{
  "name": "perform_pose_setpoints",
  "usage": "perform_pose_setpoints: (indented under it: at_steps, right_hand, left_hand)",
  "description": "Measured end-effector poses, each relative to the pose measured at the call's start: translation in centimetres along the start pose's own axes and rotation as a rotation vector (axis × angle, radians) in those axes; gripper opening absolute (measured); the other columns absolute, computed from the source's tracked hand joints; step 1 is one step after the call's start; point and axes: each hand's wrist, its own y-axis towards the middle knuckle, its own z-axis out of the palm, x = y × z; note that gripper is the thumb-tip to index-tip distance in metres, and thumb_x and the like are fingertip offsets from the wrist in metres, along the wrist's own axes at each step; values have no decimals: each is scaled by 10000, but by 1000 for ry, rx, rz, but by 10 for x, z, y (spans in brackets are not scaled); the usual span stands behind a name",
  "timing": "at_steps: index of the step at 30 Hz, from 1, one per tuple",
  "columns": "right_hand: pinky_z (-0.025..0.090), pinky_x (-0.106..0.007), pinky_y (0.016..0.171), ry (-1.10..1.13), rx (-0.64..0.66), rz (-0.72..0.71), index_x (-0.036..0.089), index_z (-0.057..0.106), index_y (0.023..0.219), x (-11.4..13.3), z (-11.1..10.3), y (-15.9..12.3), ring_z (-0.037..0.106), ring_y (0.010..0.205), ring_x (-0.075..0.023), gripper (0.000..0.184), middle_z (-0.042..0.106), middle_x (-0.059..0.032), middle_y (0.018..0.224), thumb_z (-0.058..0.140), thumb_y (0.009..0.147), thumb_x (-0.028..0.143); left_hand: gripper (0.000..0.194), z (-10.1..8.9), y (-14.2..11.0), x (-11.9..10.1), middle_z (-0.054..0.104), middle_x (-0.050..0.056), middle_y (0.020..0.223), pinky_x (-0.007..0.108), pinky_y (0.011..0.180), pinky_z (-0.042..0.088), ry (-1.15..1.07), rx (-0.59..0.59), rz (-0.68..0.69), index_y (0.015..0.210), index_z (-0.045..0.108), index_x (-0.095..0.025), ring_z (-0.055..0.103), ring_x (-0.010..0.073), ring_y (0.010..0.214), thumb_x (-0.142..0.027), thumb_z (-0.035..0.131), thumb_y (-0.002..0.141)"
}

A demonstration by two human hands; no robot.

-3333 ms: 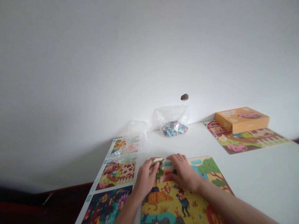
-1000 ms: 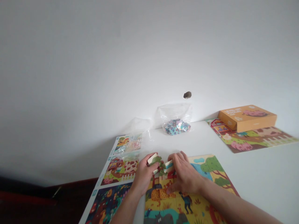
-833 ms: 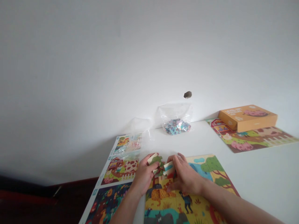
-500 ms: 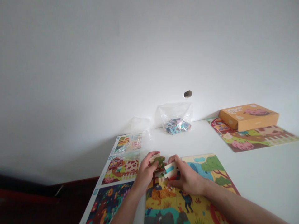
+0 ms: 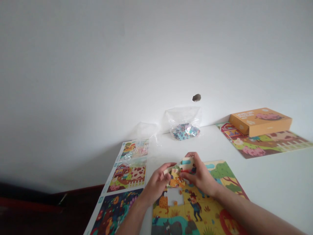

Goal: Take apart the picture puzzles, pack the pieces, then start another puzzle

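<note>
Joined puzzle pieces [image 5: 178,173], how many is hard to tell from this view, are clamped between the left hand [image 5: 156,182] and right hand [image 5: 198,173], over the wooden puzzle [image 5: 220,173] at lower centre of the frame. Just below them is a white gap [image 5: 174,196] in that puzzle. On the tabletop [image 5: 266,182], upper right, an orange box [image 5: 260,122] rests on a farm puzzle [image 5: 264,146]. A plastic bag [image 5: 183,125] of pieces sits at centre, and picture sheets [image 5: 127,182] lie along the left edge.

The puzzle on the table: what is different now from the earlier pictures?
The left hand and right hand have lifted joined puzzle pieces up off the puzzle, leaving a white gap. The plastic bag and orange box stayed where they were.
</note>
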Motion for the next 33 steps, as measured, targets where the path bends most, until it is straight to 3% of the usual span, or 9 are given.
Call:
perform_pose_setpoints:
  at_steps: [2,5,12,18,22,25,28,31,33]
  right_hand:
    - [432,-262,637,-40,49,-2,236,392,1104,-2,-1,2,496,675,-129,373,525,37,801,644,838,305]
    - [441,-276,662,-104,56,-42,220,453,1070,-1,-2,3,523,698,-142,200,571,10,818,511,932,352]
    - [461,-286,691,-66,-248,-17,209,515,1062,-5,-2,3,565,741,-168,274,615,-16,840,521,928,448]
    - [467,-281,613,99,-430,23,208,496,1090,-17,-7,9,539,680,-163,362,572,-12,801,557,895,508]
    - [480,-287,630,126,-234,23,210,520,1071,-11,-6,6,544,687,-162,324,565,-2,766,560,902,484]
    - [492,-309,749,-54,-7,-53,218,605,1046,0,2,3,561,808,-176,257,592,-31,878,579,901,428]
    - [468,-322,869,-202,149,-195,246,652,1112,11,4,2,555,944,-185,265,554,-61,1008,471,961,367]
    - [441,-359,910,-391,181,-197,253,572,1271,16,-16,4,545,1006,-207,349,535,-87,1101,418,975,354]
    - [415,-427,913,-619,228,-139,244,542,1304,16,-39,4,533,1022,-268,520,541,-103,1131,637,832,442]
  left_hand:
    - [601,5,-1,-2,694,75,972,282,773,507,65,48,33,1289,574,-166,641,235,901,-394,751,762]
    - [518,11,-1,-4,702,79,1001,276,773,505,88,32,32,1273,590,-159,650,222,886,-306,719,793]
    - [490,9,0,-1,721,101,989,338,802,534,-33,3,-3,1244,593,-137,687,265,896,-315,700,800]
    - [532,7,3,1,712,112,1032,400,770,561,-218,-100,-98,1188,609,-173,703,287,881,-318,777,704]
    - [501,18,4,-4,685,95,1088,400,706,578,-349,-197,-142,1147,604,-214,706,244,808,-419,764,718]
    - [570,31,0,-2,680,93,1013,358,668,567,-380,-58,-161,1174,582,-211,686,219,772,-540,737,734]
    - [650,38,-3,4,675,56,914,275,633,531,-262,7,-140,1195,575,-210,655,184,734,-414,848,641]
    - [541,37,-3,8,679,40,874,248,647,507,-129,-70,-104,1142,613,-191,644,177,739,-323,824,661]
    - [474,34,-2,7,687,44,884,242,657,497,-86,-90,-99,1116,629,-182,649,185,762,-299,789,686]
